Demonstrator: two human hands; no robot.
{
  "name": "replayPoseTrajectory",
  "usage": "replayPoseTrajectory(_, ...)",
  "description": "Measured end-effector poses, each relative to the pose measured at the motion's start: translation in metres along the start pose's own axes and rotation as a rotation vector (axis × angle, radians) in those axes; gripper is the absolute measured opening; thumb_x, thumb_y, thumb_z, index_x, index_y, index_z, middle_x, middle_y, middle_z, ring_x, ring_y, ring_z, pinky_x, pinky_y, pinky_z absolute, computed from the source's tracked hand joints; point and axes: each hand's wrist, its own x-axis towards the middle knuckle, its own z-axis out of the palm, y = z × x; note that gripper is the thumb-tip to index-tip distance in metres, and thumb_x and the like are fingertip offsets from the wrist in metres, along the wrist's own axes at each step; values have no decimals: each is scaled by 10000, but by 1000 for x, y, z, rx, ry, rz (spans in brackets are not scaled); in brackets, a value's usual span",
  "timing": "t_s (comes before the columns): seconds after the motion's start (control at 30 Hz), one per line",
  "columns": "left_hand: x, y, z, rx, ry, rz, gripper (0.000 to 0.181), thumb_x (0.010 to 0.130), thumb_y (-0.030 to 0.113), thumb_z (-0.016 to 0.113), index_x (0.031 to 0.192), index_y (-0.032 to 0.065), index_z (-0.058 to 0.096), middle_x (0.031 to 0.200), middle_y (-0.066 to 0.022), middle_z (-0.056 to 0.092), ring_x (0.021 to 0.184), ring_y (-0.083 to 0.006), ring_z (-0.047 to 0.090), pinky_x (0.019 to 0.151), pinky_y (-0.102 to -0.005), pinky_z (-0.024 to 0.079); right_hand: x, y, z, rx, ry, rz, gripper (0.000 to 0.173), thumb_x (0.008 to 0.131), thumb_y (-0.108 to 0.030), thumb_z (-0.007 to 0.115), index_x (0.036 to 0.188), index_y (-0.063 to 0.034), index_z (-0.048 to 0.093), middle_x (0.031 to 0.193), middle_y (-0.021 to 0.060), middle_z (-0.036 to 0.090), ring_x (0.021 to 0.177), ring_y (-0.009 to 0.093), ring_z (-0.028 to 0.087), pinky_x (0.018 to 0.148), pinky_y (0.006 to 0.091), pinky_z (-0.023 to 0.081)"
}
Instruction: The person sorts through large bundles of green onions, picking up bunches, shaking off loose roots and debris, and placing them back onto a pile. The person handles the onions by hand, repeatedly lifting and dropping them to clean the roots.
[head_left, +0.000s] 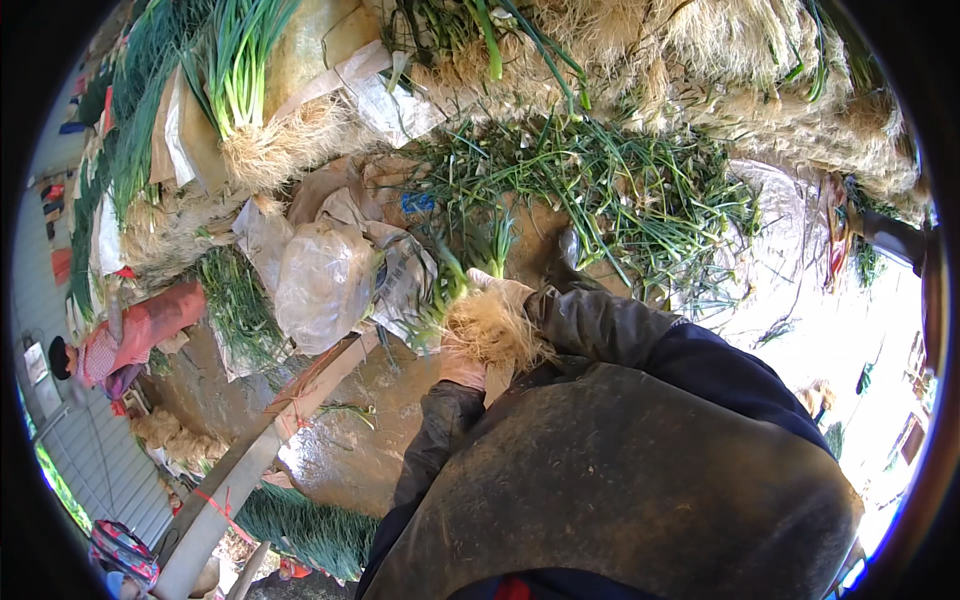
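Note:
A bundle of green onions (491, 330) is held close in front of the apron, its pale tangled roots towards me and its green tops pointing away. My left hand (461, 366) grips the bundle from the near left, its fingers partly covered by roots. On the far side, my right hand (511, 291), in what looks like a light glove, is closed around the same bundle. Dark sleeve covers reach both wrists. A worn, muddy apron (637, 480) covers my lap. Beyond the hands, loose onion leaves (600, 187) lie heaped on the ground.
Rooted onion bundles (720, 45) are stacked along the far side. A single bundle (244, 97) lies upper left, near a clear plastic bag (322, 281). A wooden beam (262, 442) slants across the left. Another person (135, 337) bends at far left. The ground (360, 427) looks wet.

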Motion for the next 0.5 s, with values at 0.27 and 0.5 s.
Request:
replayPoseTrajectory(0.27, -7, -26, 31, 166, 34, -112, 396, 990, 242, 456, 1311, 14, 501, 1245, -148, 605, 1100, -284, 592, 933, -392, 497, -20, 29, -30, -114, 96, 164, 662, 929, -623, 496, 1119, -4, 634, 1017, 146, 676, 854, 263, 647, 743, 371, 538)
replayPoseTrajectory(0.5, 0, 3, 44, 803, -95, 23, 398, 978, 249, 473, 1309, 32, 513, 1246, -135, 614, 1111, -290, 586, 926, -372, 481, -22, -4, -22, -373, 252, 164, 653, 928, -619, 503, 1108, -6, 638, 997, 134, 673, 832, 251, 640, 732, 361, 531)
